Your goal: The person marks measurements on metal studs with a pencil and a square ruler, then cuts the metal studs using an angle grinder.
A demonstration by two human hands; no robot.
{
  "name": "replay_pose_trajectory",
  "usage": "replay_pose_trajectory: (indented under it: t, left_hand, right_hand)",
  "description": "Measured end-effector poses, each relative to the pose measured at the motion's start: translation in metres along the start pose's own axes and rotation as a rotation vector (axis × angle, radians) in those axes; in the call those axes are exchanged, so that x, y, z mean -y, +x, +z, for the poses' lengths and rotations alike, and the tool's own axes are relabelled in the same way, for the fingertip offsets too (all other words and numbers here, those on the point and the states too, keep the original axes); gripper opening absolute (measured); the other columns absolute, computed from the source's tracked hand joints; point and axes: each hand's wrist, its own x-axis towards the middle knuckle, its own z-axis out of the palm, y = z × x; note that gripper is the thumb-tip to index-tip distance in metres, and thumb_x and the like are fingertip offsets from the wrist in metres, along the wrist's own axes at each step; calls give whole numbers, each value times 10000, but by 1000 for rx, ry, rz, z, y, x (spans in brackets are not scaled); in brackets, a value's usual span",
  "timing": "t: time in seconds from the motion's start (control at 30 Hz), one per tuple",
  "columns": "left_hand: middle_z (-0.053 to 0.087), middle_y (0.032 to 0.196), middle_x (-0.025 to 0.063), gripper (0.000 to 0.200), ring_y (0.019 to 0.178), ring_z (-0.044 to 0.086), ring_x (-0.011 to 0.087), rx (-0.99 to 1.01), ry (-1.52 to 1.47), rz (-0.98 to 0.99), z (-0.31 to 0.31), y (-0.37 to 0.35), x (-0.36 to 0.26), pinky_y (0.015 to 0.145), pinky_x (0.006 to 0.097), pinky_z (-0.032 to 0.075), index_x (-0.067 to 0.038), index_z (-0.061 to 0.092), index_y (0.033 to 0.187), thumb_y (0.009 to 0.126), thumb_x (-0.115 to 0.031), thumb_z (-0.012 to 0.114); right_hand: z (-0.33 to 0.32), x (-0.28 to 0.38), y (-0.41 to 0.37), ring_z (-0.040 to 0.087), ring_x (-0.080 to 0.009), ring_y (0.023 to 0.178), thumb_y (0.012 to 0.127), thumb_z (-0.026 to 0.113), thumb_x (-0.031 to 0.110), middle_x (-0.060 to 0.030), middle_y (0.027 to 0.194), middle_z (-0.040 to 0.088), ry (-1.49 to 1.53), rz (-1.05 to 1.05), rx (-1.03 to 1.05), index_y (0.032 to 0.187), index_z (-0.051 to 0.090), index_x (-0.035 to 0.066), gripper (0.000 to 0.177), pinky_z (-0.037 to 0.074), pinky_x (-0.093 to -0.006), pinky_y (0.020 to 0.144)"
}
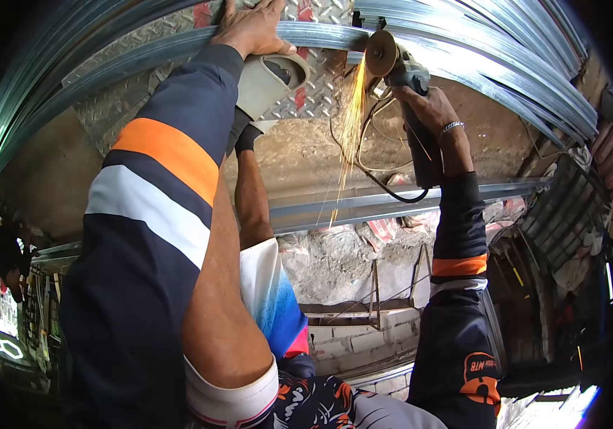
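My right hand is wrapped around an angle grinder. The grinder's disc is against the end of a galvanized metal channel, and orange sparks stream down from the contact. My left hand lies across the same channel to the left of the disc, thumb on the near side and fingers spread over the far side, holding it down. Just below that hand is a foot in a light-coloured clog on a diamond-plate sheet.
Long metal channels lie bundled at the upper right. The grinder's black cord loops over the dirty floor. Another channel crosses nearer me, before filled sacks. A person is at far left.
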Motion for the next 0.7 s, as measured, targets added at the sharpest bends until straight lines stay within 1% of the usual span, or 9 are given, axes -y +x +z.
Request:
replay_pose_trajectory:
  t: [0.13,0.2,0.23,0.3,0.33,0.43,0.5,0.57,0.7]
  left_hand:
    - [488,1527,179,1103,1412,472,347,-11,11,10,0,-2,0,1222,663,106,-22,350,1526,712,-623,791]
    - [489,1526,175,1101,1413,471,345,-12,22,1,1,0,0,1222,663,108,-24,351,1526,714,-629,786]
    - [487,1529,171,1098,1414,470,341,-1,24,5,2,1,1,1222,665,110,-26,352,1526,717,-631,783]
    - [484,1532,167,1095,1416,469,337,10,27,7,3,-1,3,1221,666,112,-29,352,1526,720,-634,779]
    - [481,1534,164,1087,1415,470,335,-40,26,28,5,-4,3,1221,667,113,-32,354,1525,723,-631,778]
    - [479,1536,160,1077,1415,472,329,-77,19,38,6,-4,3,1219,671,117,-34,358,1520,725,-626,779]
    - [481,1535,159,1075,1415,472,326,-61,11,26,6,-1,3,1218,673,118,-34,360,1517,724,-623,782]
    - [487,1530,156,1078,1416,473,320,14,22,20,4,2,3,1217,676,116,-30,360,1514,720,-619,788]
    - [491,1528,159,1083,1413,477,314,-16,16,20,5,2,3,1215,679,114,-28,362,1512,713,-619,794]
  right_hand:
    - [-1,1,2,701,-320,726,786,718,586,-226,788,694,-8,-47,31,892,715,-80,674,536,-422,692]
    - [-2,-3,5,698,-319,695,797,716,589,-226,779,690,15,38,37,911,747,16,586,534,-424,664]
    - [-1,-6,7,698,-319,695,797,716,589,-226,779,690,14,37,38,911,747,16,586,534,-424,664]
    - [3,-17,12,700,-316,689,790,716,599,-231,773,688,16,-184,35,922,752,32,583,536,-427,657]
    - [3,-18,12,700,-316,689,790,716,599,-231,773,688,16,-186,36,922,752,32,583,536,-427,657]
    - [3,-14,10,691,-316,688,787,724,603,-227,746,678,-88,-286,-8,926,740,-3,622,530,-431,663]
    - [3,-6,5,686,-319,694,787,726,594,-223,746,678,44,-51,-17,918,729,-26,633,525,-428,676]
    - [4,-6,6,687,-320,703,784,727,591,-223,745,679,31,-46,-11,912,723,-39,643,525,-427,685]
    - [5,1,0,696,-311,730,761,727,590,-226,757,691,76,-2,2,878,696,-109,709,530,-420,705]
